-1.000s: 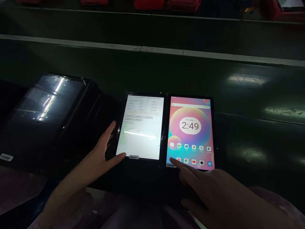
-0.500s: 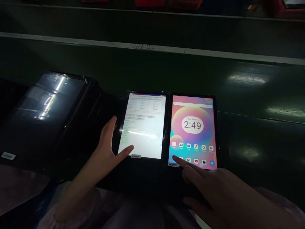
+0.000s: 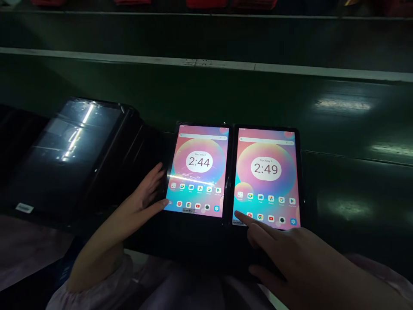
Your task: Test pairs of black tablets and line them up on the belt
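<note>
Two lit tablets lie side by side in front of me. The left tablet [image 3: 199,172] shows a home screen with 2:44, the right tablet [image 3: 266,176] one with 2:49. My left hand [image 3: 142,204] is at the left tablet's lower left edge, thumb tip on its corner, fingers apart and nothing held. Over the right tablet's lower left corner, my right hand [image 3: 280,245] stretches out its index finger, the tip at the screen; its other fingers are partly bent, with nothing in them.
A stack of dark tablets [image 3: 74,146] in clear film stands at the left, with a white label [image 3: 24,208] at its lower corner. Beyond the green work surface [image 3: 206,92] runs a pale strip [image 3: 226,65]. Red items [image 3: 206,3] are at the far edge.
The left tablet's screen has changed from a white page of check boxes and green text to the home screen. My left thumb has moved left, off the middle of its lower edge.
</note>
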